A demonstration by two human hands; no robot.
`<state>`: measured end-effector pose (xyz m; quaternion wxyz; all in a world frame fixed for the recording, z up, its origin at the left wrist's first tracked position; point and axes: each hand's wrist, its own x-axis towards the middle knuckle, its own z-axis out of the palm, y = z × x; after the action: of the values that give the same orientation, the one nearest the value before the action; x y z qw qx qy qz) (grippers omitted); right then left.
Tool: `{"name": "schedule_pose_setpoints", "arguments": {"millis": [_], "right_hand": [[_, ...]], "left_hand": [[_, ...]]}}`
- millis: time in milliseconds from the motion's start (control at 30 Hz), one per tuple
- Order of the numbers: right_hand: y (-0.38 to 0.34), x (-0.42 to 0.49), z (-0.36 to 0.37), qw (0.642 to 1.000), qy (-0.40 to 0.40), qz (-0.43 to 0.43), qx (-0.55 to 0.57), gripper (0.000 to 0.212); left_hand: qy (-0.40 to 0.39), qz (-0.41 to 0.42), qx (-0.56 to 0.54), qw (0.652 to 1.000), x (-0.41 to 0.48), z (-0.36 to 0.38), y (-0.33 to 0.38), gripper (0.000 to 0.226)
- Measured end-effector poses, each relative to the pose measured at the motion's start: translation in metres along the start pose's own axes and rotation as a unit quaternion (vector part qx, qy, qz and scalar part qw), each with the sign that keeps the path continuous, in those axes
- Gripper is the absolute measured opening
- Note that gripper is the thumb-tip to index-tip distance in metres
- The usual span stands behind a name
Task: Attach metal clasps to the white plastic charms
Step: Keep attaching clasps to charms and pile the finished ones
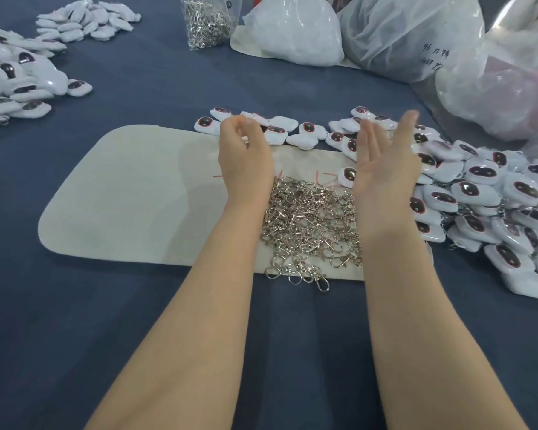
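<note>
Two heaps of white charms (16, 85) sit at the far left of the blue cloth-covered worktop (137, 82). They are puffy, glossy, rounded pads, many with a dark oval on the face, and the farther heap shows plain matte backs. Next comes a cream mat (121, 197), smooth and flat with rounded corners. Well beyond it stands a clear bag of clasps (207, 21).

The left hand (246, 153) hovers over the mat's far edge, its fingers loosely curled with nothing visible in them. Between the forearms lies the loose pile of clasps (311, 218), thin bright silver hooks that are badly tangled. The right hand (385, 159) stands on edge with the palm turned inward, fingers straight and close together, holding nothing.

Behind and to the right of it, more charms (494, 197) run from a row at the mat's edge into a deep, slippery-looking heap. Crinkled plastic bags (416, 35) fill the far right corner.

The step looks like reaching for the next pair of parts. It would be best to lift one clasp by its hook and shake it free of its neighbours first. The charm is better pinched by its rim, since the shiny face will likely slide. Any loop it carries is too small to make out here.
</note>
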<state>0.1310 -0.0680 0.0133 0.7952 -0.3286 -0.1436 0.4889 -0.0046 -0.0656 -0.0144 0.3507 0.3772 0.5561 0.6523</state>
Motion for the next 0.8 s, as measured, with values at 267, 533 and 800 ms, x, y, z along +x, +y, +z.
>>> {"name": "schedule_pose_setpoints", "arguments": {"millis": [267,533,800], "right_hand": [[0.048,-0.01,-0.001,0.673,-0.187,-0.194,-0.689,0.038],[0.064,0.006,0.014,0.533,-0.21,-0.133,-0.809,0.051],[0.065,-0.002,0.012,0.546,-0.149,-0.146,-0.812,0.038]], "left_hand": [[-0.007,-0.001,0.02,1.0,0.0,0.001,-0.002,0.008],[-0.011,-0.01,0.021,1.0,-0.001,0.002,-0.001,0.012],[-0.011,-0.016,0.031,0.999,-0.003,0.002,0.001,0.018]]}}
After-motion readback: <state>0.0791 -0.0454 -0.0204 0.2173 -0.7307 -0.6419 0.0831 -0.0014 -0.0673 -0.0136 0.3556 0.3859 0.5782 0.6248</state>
